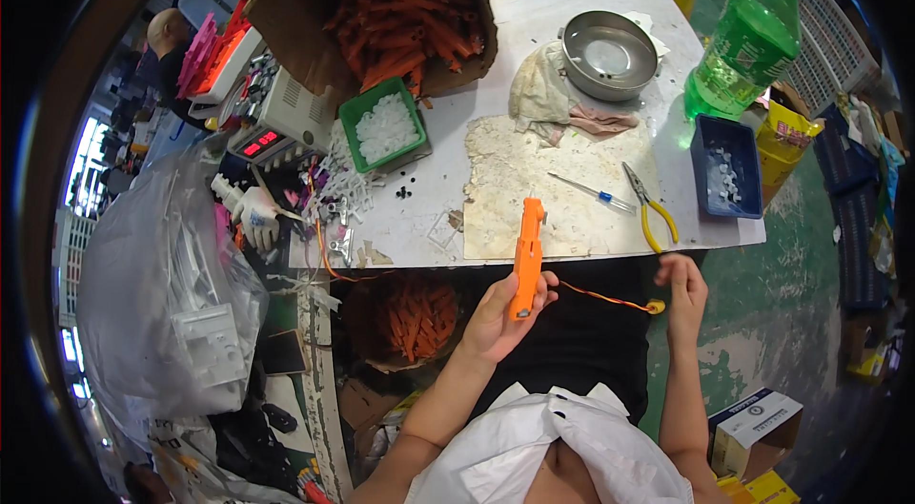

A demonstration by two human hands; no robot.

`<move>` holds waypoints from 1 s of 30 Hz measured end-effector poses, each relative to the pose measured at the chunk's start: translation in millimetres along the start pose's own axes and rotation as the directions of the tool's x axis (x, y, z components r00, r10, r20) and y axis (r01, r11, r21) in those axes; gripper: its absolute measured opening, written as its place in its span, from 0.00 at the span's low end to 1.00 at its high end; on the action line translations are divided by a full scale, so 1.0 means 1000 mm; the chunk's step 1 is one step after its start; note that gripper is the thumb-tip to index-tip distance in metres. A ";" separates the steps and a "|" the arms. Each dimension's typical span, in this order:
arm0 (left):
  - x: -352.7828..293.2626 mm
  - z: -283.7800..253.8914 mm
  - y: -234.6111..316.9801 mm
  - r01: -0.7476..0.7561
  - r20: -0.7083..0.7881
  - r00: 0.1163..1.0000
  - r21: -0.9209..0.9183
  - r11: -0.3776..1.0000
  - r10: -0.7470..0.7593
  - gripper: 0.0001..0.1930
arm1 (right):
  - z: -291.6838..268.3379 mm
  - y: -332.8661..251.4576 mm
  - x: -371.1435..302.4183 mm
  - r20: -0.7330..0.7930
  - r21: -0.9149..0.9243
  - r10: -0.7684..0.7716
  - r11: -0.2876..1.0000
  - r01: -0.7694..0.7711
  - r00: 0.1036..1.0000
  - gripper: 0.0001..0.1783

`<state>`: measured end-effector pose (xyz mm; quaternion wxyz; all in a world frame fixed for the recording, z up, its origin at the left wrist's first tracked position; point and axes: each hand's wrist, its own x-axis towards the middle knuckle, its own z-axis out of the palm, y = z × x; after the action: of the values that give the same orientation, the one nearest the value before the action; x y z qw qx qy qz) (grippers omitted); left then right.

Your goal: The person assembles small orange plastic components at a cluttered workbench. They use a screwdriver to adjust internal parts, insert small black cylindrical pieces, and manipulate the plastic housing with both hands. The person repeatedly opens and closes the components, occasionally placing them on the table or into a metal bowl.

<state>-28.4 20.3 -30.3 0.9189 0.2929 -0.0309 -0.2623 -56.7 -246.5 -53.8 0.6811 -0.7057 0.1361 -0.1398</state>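
My left hand (498,321) is closed around a narrow orange plastic housing (527,261), held upright in front of the table's near edge. From beside that hand a thin orange wire (605,296) runs right to a small round yellow part (655,308). My right hand (684,292) hovers just right of the yellow part, apart from it, fingers loosely bent and slightly blurred, with nothing visible in them. On the worn board (505,161) ahead lie pliers (650,208) with yellow handles and a screwdriver (596,191) with a clear and blue handle.
A carton of orange parts (410,18) tips open at the back left, near a green tray (386,124) of white pieces. A metal bowl (610,56) stands by a rag (543,94). A blue bin (727,165) and green bottle (748,41) are right; a power supply (281,118) is left.
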 end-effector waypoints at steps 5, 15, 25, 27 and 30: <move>0.009 0.004 -0.004 0.015 -0.043 0.999 -0.009 1.000 -0.015 0.19 | -0.049 0.083 -0.041 -0.168 -0.078 0.272 0.954 -0.288 0.948 0.13; 0.011 0.009 -0.005 0.007 0.080 0.997 0.060 0.998 -0.012 0.24 | -0.024 0.080 -0.044 -0.270 -0.430 0.085 0.881 -0.199 0.959 0.18; 0.004 0.018 -0.003 -0.085 0.023 0.996 0.285 0.955 0.081 0.20 | -0.037 0.118 -0.034 -0.209 -0.218 0.307 0.911 -0.350 0.929 0.24; 0.007 0.017 -0.002 -0.069 0.029 0.998 0.261 0.963 0.064 0.20 | -0.030 0.114 -0.032 -0.284 -0.065 0.126 0.987 -0.150 0.951 0.25; 0.011 0.017 -0.003 -0.062 0.017 0.998 0.241 0.968 0.060 0.20 | 0.006 0.061 -0.023 -0.393 0.291 0.054 0.954 0.069 0.918 0.25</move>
<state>-24.4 3.8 -19.3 0.8840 0.4002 -0.0759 -0.2295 -76.0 -234.5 -115.2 0.7375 -0.5521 0.2459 -0.3014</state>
